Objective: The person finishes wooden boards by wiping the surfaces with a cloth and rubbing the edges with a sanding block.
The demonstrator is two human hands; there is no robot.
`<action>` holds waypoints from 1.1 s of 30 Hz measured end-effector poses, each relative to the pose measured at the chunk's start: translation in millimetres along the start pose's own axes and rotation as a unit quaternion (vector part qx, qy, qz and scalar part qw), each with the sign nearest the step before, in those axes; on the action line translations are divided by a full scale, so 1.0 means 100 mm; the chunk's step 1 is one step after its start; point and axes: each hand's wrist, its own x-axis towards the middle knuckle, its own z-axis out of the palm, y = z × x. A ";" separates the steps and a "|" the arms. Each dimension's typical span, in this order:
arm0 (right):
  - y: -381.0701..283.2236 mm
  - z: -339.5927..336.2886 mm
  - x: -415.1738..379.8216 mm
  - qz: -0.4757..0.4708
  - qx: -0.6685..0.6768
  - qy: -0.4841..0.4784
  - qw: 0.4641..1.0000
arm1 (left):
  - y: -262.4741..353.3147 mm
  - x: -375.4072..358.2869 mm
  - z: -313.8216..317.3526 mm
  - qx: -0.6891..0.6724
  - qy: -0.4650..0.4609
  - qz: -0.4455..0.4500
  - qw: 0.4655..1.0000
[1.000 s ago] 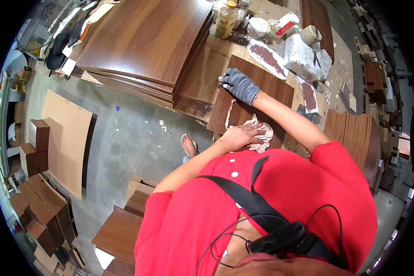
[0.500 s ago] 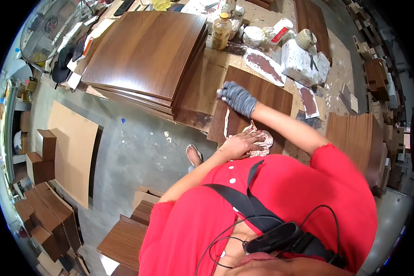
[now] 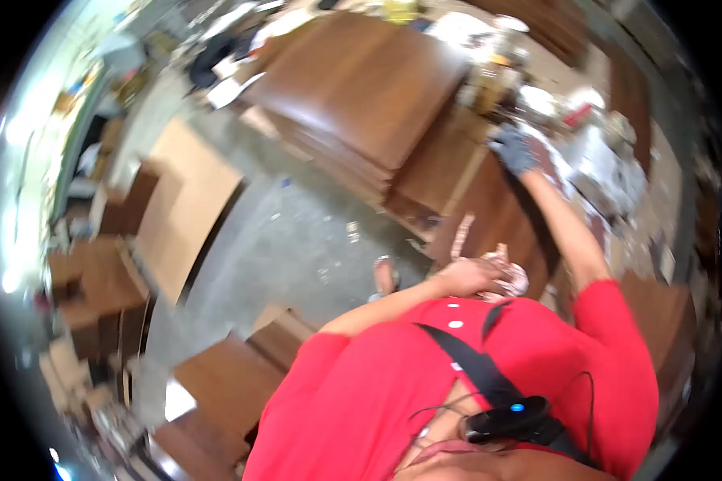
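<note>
My left hand (image 3: 473, 276) is bare and closes around a bunched, pinkish stained cloth (image 3: 512, 279) on the near part of a brown wood-grain panel (image 3: 489, 212). A strip of the cloth (image 3: 462, 236) trails over the panel's left side. My right hand (image 3: 515, 151), in a grey glove, is at the far end of the same panel, close to a bottle of yellowish liquid (image 3: 488, 86). Motion blur smears its fingers, and whether they hold anything cannot be made out.
A stack of glossy brown panels (image 3: 361, 80) stands left of the worked panel. White containers (image 3: 537, 104) and a wrapped white block (image 3: 602, 164) sit to the right. A tan board (image 3: 186, 212) and brown boxes (image 3: 96, 276) are on the floor at left.
The whole view has shifted and blurred. My gloved right hand has moved from the panel's left edge to its far end. My left hand remains on the cloth, its fingers more bunched.
</note>
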 end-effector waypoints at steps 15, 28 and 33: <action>-0.38 -0.09 -0.18 -0.028 -0.030 -0.046 0.998 | -0.02 0.02 -0.03 -0.020 -0.011 0.011 1.000; -1.10 -0.12 -0.64 -0.046 0.022 -0.029 0.998 | -0.14 0.03 0.10 -0.029 -0.066 -0.022 0.997; -1.73 0.05 -1.11 -0.064 0.073 -0.088 0.991 | -0.07 0.06 -0.02 -0.077 -0.160 -0.097 0.979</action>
